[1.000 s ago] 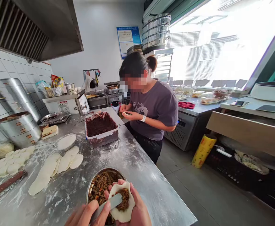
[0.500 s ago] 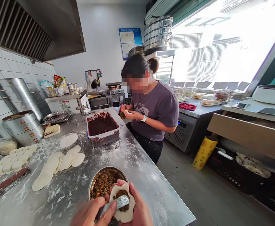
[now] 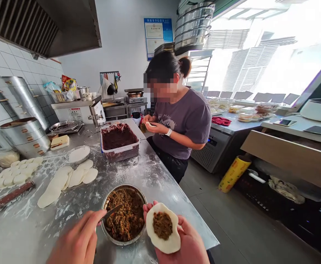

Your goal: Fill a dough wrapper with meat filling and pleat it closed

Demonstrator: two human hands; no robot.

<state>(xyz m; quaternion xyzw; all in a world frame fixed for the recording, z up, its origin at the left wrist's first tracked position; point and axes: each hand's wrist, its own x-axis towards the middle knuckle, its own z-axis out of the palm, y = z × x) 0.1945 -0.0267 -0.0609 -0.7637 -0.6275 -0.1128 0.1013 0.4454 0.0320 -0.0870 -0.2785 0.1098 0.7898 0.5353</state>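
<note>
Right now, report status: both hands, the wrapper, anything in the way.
Left hand grips spatula, tip in filling bowl. Right hand cups dough wrapper, filling heaped in the middle, unfolded. Nothing between hands and bowl.

White tiled wall [image 3: 0, 66], grey floor [image 3: 232, 227], bright windows [image 3: 259, 62], steel hood [image 3: 39, 25].

My floured steel table [image 3: 160, 183]
On it: filling bowl [image 3: 124, 213], dough wrappers [image 3: 66, 180], red paste tub [image 3: 119, 142], flour dish [image 3: 78, 154].
</note>
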